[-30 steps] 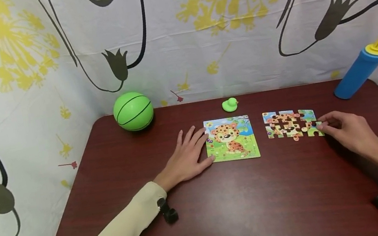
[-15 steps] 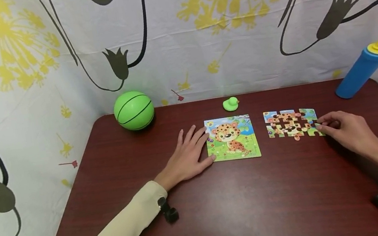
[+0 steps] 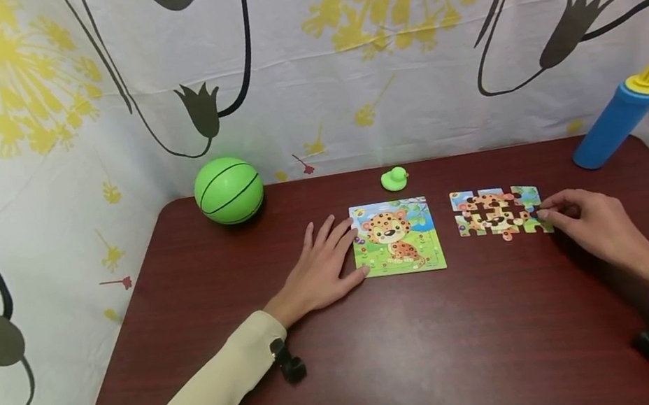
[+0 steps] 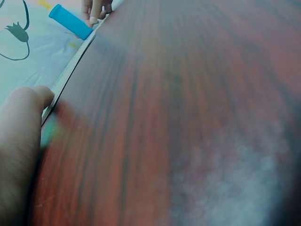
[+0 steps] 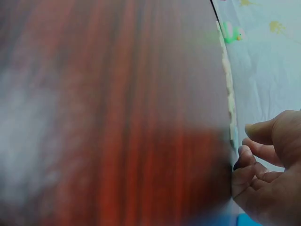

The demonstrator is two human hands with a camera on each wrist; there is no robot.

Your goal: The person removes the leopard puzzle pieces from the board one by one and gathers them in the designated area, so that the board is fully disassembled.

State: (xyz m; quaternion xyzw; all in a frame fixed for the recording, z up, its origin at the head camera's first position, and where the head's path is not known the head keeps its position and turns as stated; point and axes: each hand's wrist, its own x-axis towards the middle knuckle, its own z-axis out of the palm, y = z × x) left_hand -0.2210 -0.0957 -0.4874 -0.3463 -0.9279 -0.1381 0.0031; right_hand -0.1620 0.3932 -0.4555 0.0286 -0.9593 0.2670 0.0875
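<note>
In the head view my left hand (image 3: 323, 268) lies flat with fingers spread, its fingertips and thumb at the left edge of a square picture board (image 3: 397, 240) showing a cartoon leopard. To its right is a partly joined jigsaw puzzle (image 3: 494, 211) of a leopard, with gaps between several pieces. My right hand (image 3: 597, 223) pinches a jigsaw piece (image 3: 541, 223) at the puzzle's lower right edge between thumb and forefinger. In the right wrist view the puzzle (image 5: 228, 80) appears edge-on beside the right hand's thumb (image 5: 263, 131). The left wrist view shows the left thumb (image 4: 43, 95) by the board.
A green ball (image 3: 229, 190) rests at the table's back left corner. Behind the board sits a small green toy duck (image 3: 394, 179). A blue and yellow hand pump (image 3: 611, 121) stands at the back right. Patterned cloth (image 3: 282, 96) hangs along the brown table's (image 3: 388, 362) back edge.
My right hand has shifted slightly left, and the piece in its fingers sits a little closer to the other pieces. My left hand and the board have stayed put.
</note>
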